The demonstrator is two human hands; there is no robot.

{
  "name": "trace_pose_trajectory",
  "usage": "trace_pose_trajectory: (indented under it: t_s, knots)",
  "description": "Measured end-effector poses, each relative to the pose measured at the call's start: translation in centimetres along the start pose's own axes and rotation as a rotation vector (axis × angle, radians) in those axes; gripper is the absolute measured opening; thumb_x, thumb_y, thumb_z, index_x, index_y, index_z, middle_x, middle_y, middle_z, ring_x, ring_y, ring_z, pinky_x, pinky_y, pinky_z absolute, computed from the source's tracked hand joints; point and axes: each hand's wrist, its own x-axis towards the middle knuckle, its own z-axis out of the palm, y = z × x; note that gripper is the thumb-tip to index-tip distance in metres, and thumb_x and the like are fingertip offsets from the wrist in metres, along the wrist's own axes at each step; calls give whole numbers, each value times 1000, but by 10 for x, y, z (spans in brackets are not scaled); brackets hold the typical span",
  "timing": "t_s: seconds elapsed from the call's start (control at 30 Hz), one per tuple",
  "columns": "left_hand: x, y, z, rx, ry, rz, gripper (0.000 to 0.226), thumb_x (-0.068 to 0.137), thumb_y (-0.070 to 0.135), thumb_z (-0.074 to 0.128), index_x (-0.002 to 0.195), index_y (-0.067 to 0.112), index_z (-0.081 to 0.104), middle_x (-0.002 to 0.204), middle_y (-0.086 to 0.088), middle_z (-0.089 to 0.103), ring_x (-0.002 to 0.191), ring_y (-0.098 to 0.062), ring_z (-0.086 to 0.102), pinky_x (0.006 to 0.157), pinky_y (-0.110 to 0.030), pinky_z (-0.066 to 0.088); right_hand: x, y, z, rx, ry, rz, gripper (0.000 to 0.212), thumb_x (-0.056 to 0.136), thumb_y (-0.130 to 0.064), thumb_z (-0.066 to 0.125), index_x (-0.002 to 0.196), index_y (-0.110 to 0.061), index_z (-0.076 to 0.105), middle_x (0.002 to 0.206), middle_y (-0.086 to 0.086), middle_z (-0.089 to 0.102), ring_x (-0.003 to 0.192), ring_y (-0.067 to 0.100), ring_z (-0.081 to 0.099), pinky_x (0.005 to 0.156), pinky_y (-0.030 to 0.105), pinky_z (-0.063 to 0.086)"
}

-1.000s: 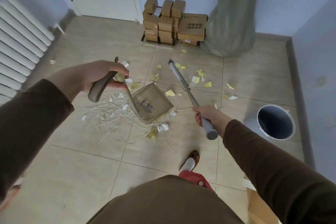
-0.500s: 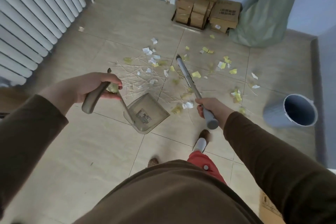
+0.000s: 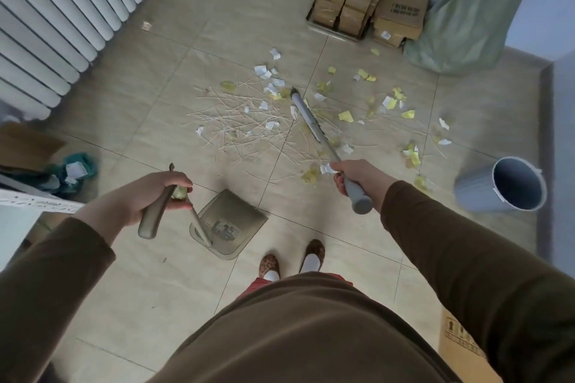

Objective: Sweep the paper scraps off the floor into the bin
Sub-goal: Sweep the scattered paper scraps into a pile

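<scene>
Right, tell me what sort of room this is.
Probably a spare or storage room indoors: a white radiator lines one wall, taped cardboard boxes are stacked by the far wall beside a full green sack, and the floor is bare tile.

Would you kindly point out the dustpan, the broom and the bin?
dustpan (image 3: 231,221): head view, on its tray.
broom (image 3: 306,116): head view, on its grey head.
bin (image 3: 473,193): head view, on its outer wall.

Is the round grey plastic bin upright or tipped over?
Upright: the round grey plastic bin stands on the tiled floor, mouth up.
</scene>
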Motion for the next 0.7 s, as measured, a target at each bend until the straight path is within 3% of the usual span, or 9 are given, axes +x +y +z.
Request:
trace_pose_trajectory:
  t_s: [0.2,0.37,0.47,0.53,0.6,0.7]
  knots:
    - [19,-12,4,-21,-33,44,32,82,19,73,104,0,62,111,-15,54,105,-40,68,91,-37,57,0,10,-2,16,-12,-3,17,97,-19,61,88,-9,52,60,0,44,32,4,41,32,14,38]
    - [31,-10,13,-35,-66,97,26,87,16,70,107,1,61,109,-14,49,105,-38,63,88,-31,58,-1,20,-6,22,-4,30,21,97,-21,62,86,-9,50,60,1,43,31,4,40,31,14,37]
    - [37,-15,7,-55,-77,59,56,60,21,87,106,1,63,112,-14,52,106,-34,63,90,-32,58,-2,26,-10,9,24,53,23,97,-22,62,82,-9,50,60,1,43,30,5,40,31,14,37]
    - [40,-19,1,-26,-87,-9,66,52,16,91,109,-4,64,121,-24,56,107,-33,62,91,-36,59,-4,30,-13,13,31,59,24,96,-22,63,83,-9,49,60,1,43,29,5,40,31,14,38]
    - [39,-18,-3,114,-98,-72,63,63,13,84,119,-6,62,138,-27,53,113,-37,63,94,-43,57,-5,34,-16,19,41,61,23,96,-22,63,83,-9,49,60,1,43,28,4,40,31,14,38]
    - [39,-7,-5,330,-78,-124,58,74,25,83,123,3,62,134,-21,58,119,-39,61,100,-49,50,-8,38,-18,18,57,49,22,97,-21,62,83,-9,50,59,1,44,28,4,40,32,13,39]
